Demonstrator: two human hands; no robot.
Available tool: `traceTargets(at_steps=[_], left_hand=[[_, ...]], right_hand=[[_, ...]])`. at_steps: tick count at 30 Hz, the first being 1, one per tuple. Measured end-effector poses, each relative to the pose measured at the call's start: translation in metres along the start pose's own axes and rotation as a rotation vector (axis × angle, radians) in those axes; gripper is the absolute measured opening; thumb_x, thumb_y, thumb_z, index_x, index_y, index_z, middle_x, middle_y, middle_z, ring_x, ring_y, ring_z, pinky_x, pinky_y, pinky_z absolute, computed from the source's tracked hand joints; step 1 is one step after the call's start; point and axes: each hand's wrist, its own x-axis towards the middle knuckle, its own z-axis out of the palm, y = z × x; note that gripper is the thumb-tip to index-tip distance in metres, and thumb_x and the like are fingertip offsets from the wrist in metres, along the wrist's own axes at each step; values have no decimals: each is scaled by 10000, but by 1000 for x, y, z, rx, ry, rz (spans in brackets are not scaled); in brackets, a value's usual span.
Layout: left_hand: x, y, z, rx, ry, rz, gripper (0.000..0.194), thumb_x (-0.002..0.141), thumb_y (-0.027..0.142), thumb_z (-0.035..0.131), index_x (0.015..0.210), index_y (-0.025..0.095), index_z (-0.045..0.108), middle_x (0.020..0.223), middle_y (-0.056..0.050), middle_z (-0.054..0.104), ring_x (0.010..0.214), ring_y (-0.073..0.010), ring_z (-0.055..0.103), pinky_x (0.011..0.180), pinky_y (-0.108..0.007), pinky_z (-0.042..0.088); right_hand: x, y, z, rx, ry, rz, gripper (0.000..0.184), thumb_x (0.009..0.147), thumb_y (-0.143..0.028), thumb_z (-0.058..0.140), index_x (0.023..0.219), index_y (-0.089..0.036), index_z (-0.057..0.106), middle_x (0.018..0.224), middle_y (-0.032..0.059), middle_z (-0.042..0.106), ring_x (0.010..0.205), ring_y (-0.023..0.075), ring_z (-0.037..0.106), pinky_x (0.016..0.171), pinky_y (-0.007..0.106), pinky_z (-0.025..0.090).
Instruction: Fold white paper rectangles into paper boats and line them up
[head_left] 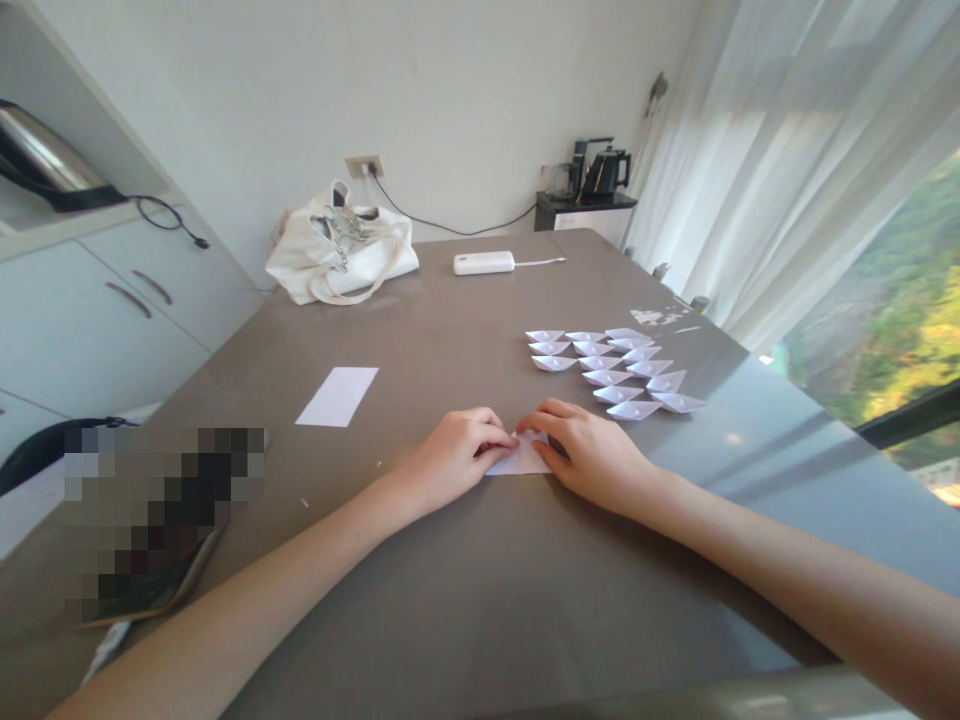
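A small folded piece of white paper (523, 460) lies on the table between my two hands. My left hand (466, 452) grips its left side, thumb and fingers pressed close together near the upper fold. On the other side, my right hand (581, 448) holds the paper's right part with curled fingers, which hide some of it. Just beyond my right hand stand several folded paper boats (609, 378) in loose columns. Off to the left lies a flat white sheet of paper (337, 396), apart from both hands.
A white handbag (345, 250) and a white power bank (484, 263) with a short cable sit toward the table's far edge. White paper scraps (656, 316) lie at the far right. A partly blurred tablet-like object (161, 570) is beside my left forearm.
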Motion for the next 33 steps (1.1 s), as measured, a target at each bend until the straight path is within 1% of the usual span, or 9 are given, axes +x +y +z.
traceTargets(at_steps=[10,15,21,27,33], left_hand=[[-1,1,3,44,-15,21,195,853,126,562,912,178,740,901,-52,665,821,-137,620,779,-247,465],[-1,1,3,61,-24,13,200,854,127,559,922,175,741,913,-57,659,820,-139,618,777,-250,464],[0,1,2,59,-21,24,206,859,129,552,929,183,738,913,-55,659,830,-139,621,782,-249,466],[0,2,2,77,-25,41,216,863,121,537,913,191,735,913,-52,664,827,-139,625,775,-251,472],[2,1,2,64,-17,68,211,857,110,534,867,192,728,876,-36,685,812,-139,637,772,-248,479]], right_hand=[[1,-1,1,-11,-1,0,234,885,-192,449,1057,-248,597,1001,27,590,911,163,585,755,239,417],[1,-2,0,-15,4,3,263,885,-186,445,1098,-249,586,1010,34,589,927,171,580,754,242,413],[1,-3,-2,-59,-18,1,262,888,-190,446,1080,-259,611,1009,36,599,912,176,576,720,245,405],[2,-7,-6,-176,-41,-27,272,898,-190,429,1070,-256,629,1026,45,610,917,190,572,698,260,398],[0,-12,-9,-316,-104,-81,270,885,-148,435,1043,-237,635,1011,67,610,898,203,560,661,273,380]])
